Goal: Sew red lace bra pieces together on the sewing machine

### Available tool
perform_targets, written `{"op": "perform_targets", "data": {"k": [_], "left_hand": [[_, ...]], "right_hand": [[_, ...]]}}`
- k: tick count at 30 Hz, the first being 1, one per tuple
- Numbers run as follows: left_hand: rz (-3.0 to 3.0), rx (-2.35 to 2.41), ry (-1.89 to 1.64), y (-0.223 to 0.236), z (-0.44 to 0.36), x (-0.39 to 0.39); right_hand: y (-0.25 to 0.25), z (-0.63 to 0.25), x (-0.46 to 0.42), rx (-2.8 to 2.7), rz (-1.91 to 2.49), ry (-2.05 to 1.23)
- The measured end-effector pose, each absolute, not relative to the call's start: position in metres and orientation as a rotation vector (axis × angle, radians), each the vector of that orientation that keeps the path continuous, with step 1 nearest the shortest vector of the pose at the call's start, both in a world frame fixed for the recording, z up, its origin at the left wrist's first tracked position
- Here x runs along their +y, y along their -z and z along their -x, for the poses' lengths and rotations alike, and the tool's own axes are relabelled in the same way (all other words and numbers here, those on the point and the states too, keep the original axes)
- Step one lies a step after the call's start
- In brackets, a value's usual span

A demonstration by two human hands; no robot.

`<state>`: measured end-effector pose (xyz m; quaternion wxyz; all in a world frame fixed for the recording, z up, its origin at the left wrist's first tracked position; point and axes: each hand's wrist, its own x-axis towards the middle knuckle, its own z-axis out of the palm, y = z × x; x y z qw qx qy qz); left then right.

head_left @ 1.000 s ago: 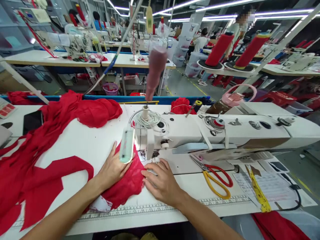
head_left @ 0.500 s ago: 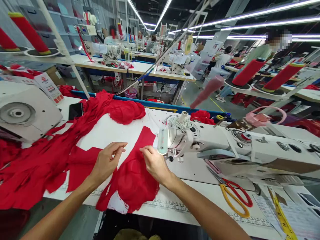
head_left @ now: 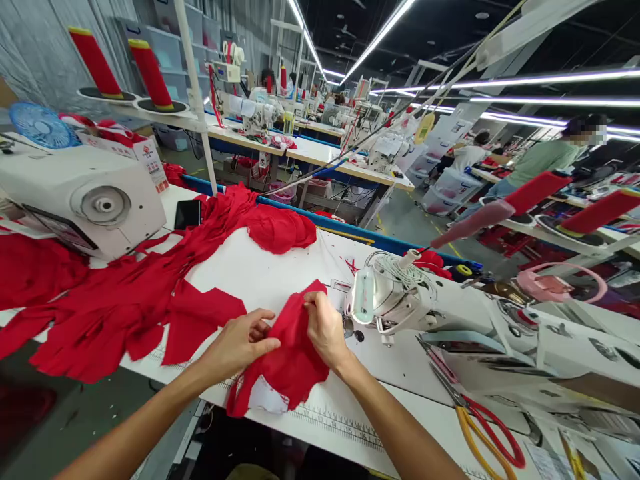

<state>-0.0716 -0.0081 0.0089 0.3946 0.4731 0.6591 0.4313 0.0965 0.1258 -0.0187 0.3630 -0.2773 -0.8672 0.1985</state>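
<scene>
A red fabric piece (head_left: 295, 357) lies on the table just left of the sewing machine's needle end, its lower edge near the printed ruler strip. My right hand (head_left: 325, 330) is closed, with thumb and fingertips pinching the fabric's upper right part. At its left edge is my left hand (head_left: 245, 340), thumb and fingers apart and slightly curled; whether it touches the cloth I cannot tell. The white sewing machine (head_left: 395, 300) stands right of both hands. Further left, another flat red fabric piece (head_left: 200, 317) rests beside a long heap of red cloth (head_left: 125, 300).
Scissors (head_left: 470, 407) with red and orange handles lie at the right, below the machine arm. A phone (head_left: 188, 214) sits behind the heap. A second machine (head_left: 95, 193) stands at the left. Red thread cones (head_left: 150, 73) rise on a stand. A person (head_left: 545, 157) is in the background.
The camera view has shifted, so the table appears further right. My left hand has come closer to the fabric. My right hand now pinches its upper part, which looks lifted and creased.
</scene>
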Motion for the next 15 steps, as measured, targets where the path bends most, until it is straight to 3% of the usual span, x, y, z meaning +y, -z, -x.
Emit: {"op": "perform_targets", "data": {"k": [15], "left_hand": [[-1.065, 1.555, -1.002, -0.018, 0.046, -0.022]], "right_hand": [[0.014, -0.081, 0.128, -2.064, 0.771, -0.683]]}}
